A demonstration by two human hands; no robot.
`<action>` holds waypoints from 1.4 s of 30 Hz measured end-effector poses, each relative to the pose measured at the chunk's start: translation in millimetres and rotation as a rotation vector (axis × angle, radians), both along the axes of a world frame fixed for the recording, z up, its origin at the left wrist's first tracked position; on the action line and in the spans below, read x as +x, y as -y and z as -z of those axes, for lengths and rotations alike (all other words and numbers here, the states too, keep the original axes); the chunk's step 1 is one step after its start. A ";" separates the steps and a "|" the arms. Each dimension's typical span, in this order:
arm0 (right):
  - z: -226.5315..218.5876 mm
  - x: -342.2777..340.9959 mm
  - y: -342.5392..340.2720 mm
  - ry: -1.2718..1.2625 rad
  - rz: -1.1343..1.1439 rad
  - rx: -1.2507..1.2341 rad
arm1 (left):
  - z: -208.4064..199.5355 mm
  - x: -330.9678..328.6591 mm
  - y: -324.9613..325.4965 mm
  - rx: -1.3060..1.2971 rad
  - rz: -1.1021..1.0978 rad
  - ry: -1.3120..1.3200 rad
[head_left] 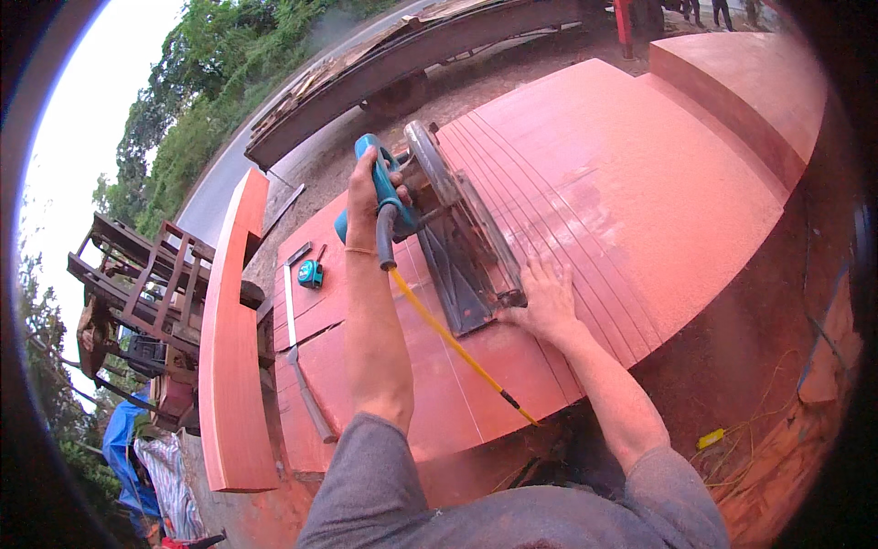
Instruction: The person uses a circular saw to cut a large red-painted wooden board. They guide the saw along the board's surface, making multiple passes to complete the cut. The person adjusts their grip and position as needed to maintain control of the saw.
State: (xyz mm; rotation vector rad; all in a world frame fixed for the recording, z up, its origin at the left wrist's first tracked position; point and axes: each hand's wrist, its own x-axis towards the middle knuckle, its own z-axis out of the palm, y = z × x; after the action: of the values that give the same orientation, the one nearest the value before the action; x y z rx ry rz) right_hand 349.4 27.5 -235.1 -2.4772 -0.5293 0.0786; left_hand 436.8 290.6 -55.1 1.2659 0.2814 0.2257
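Note:
My left hand (363,197) is closed round the teal handle of a corded circular saw (454,279). The saw's dark base plate sits on a broad reddish slab (677,183), beside several long parallel cuts. My right hand (551,300) lies on the slab with its fingers stretched out, its thumb at the near corner of the base plate. From the saw a yellow power cord (444,334) runs toward me over the slab. Left of my left forearm lie a teal tape measure (311,274), a metal square (291,306) and a dark, flat metal bar (312,399).
A long reddish beam (233,366) stands along the left side. Another raised reddish block (741,87) is at the far right. Behind the slab is a flatbed trailer (402,64) by a road. A rusty metal frame (165,284) stands left. A yellow connector (711,439) lies lower right.

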 end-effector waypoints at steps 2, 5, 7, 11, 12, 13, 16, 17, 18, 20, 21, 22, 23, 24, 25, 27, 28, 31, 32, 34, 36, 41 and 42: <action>3.2 9.1 -2.9 -0.002 -0.007 -0.019 | -0.5 7.8 -4.2 -0.008 0.008 0.001; 5.8 17.1 -10.8 0.053 0.022 -0.047 | -0.3 17.7 -10.4 -0.020 0.016 0.012; 4.9 24.3 -14.3 0.053 0.016 -0.016 | -1.2 24.6 -14.2 -0.019 0.019 -0.002; 2.0 35.8 -21.8 0.019 0.012 -0.012 | -0.6 37.5 -21.5 -0.006 0.018 0.018; 1.0 38.1 -23.0 0.017 0.004 -0.007 | -0.5 40.4 -23.3 -0.018 0.024 0.018; 0.1 41.0 -23.9 0.003 -0.002 -0.016 | -0.3 43.1 -25.1 -0.034 0.024 0.014; -3.3 47.8 -27.4 0.014 -0.011 -0.046 | -0.9 50.6 -29.2 -0.068 0.025 0.014; -4.9 50.0 -28.5 0.025 -0.011 -0.055 | -1.4 51.5 -29.9 -0.056 0.029 0.011; -5.9 52.5 -30.9 0.021 -0.017 -0.061 | -1.6 52.8 -30.9 -0.037 0.021 0.020; -7.9 56.0 -34.3 0.003 -0.020 -0.065 | -2.4 54.9 -31.4 0.002 0.009 0.039; -9.1 58.8 -35.5 0.000 -0.019 -0.069 | -3.0 56.3 -31.6 0.018 -0.004 0.033; -9.7 61.7 -37.1 -0.008 -0.016 -0.070 | -3.2 58.3 -32.4 0.033 -0.017 0.025; -10.2 64.0 -38.7 -0.032 -0.011 -0.078 | -2.3 59.9 -33.1 0.045 -0.023 0.023; -9.8 65.1 -39.8 -0.026 -0.018 -0.076 | -1.3 62.0 -34.7 0.020 -0.020 0.021; -10.2 68.4 -40.8 -0.030 -0.020 -0.079 | -2.7 66.8 -37.2 -0.006 -0.009 0.032; -11.1 77.0 -43.9 -0.035 -0.018 -0.077 | -1.5 74.5 -42.4 -0.024 -0.003 0.039; -11.3 80.6 -46.3 -0.040 -0.019 -0.073 | 0.1 78.0 -45.2 -0.025 -0.007 0.041; -12.5 89.7 -52.6 -0.033 -0.019 -0.067 | -0.6 90.0 -53.7 -0.021 -0.002 0.058; -12.8 92.4 -54.1 -0.036 -0.016 -0.067 | -0.7 92.6 -55.8 -0.017 0.009 0.061; -13.3 97.2 -55.5 -0.028 -0.028 -0.069 | -0.6 96.5 -57.4 -0.008 0.016 0.060; -13.2 100.9 -56.7 -0.022 -0.033 -0.069 | -1.9 98.8 -58.2 -0.006 -0.001 0.067; -12.5 112.1 -64.6 -0.024 -0.029 -0.057 | -5.3 106.8 -60.8 -0.009 -0.038 0.034; -11.6 113.9 -66.7 -0.022 -0.031 -0.060 | -4.5 109.7 -62.1 -0.022 -0.044 0.022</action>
State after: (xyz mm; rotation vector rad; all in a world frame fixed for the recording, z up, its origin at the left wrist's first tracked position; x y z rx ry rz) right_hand 463.3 94.2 -223.5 -2.5237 -0.5639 0.1354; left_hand 546.5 352.7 -50.6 1.2359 0.2919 0.2736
